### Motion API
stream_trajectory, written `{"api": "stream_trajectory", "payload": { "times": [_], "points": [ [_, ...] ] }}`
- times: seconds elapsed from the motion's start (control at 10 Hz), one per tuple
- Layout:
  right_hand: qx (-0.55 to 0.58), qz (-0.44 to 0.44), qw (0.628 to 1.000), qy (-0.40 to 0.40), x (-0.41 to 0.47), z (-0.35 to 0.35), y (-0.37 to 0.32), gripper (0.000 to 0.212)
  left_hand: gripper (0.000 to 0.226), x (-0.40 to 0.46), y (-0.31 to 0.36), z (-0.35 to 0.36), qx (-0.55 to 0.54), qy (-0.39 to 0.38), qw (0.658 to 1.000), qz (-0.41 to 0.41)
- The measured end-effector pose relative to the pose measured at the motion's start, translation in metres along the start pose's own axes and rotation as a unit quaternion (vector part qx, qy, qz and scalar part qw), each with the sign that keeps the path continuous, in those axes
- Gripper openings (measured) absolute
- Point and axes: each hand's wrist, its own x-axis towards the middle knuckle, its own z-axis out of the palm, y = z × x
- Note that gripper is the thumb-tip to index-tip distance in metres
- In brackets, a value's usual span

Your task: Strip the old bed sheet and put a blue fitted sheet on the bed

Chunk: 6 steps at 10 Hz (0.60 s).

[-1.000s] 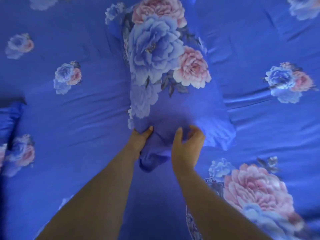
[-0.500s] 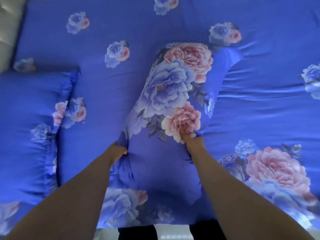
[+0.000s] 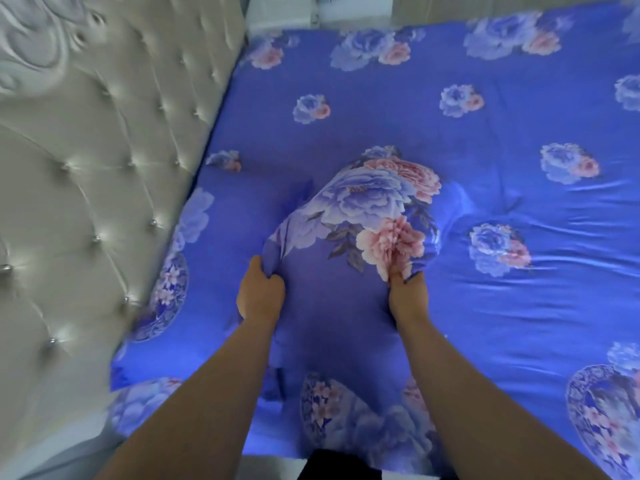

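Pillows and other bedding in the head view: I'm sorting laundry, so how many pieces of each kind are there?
Pillows: 2, the held pillow gripped by the left hand and the right hand, plus the pillow by the headboard.
Sheets: 1, the blue floral sheet.
Total: 3.

free: flat blue sheet (image 3: 502, 299) right of held pillow (image 3: 349, 271) | blocked left: second pillow (image 3: 221, 244) just beside it, then tufted headboard (image 3: 97, 174) | far: white furniture (image 3: 287, 15)

A tufted cream leather headboard (image 3: 104, 174) with shiny button studs is seen at the left. White furniture (image 3: 311, 10), blurred, is glimpsed beyond the bed's far edge.
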Motion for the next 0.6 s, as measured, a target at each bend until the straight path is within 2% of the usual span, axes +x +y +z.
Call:
{"api": "stream_trajectory", "payload": {
  "times": [0.1, 0.2, 0.3, 0.4, 0.5, 0.6],
  "points": [
    [0.004, -0.054, 0.998, -0.018, -0.025, 0.047, -0.047, 0.023, 0.022, 0.03, -0.01, -0.051, -0.018, 0.041, 0.999, 0.019],
    [-0.011, -0.113, 0.993, -0.038, -0.034, 0.08, -0.093, 0.01, 0.043, 0.067, -0.012, -0.082, -0.05, 0.083, 0.995, 0.004],
    [-0.013, -0.164, 0.985, -0.056, -0.027, 0.111, -0.138, 0.023, 0.048, 0.1, 0.003, -0.107, -0.101, 0.13, 0.986, -0.006],
    [0.001, -0.23, 0.972, -0.056, -0.016, 0.146, -0.184, 0.045, 0.032, 0.135, 0.031, -0.14, -0.176, 0.187, 0.966, 0.026],
    [-0.005, -0.275, 0.96, -0.05, 0.006, 0.184, -0.243, 0.056, 0.023, 0.184, 0.067, -0.179, -0.222, 0.218, 0.948, 0.065],
    [-0.092, -0.279, 0.954, -0.06, 0.043, 0.221, -0.313, 0.094, 0.031, 0.25, 0.101, -0.211, -0.177, 0.234, 0.952, 0.09]
  ]
}}
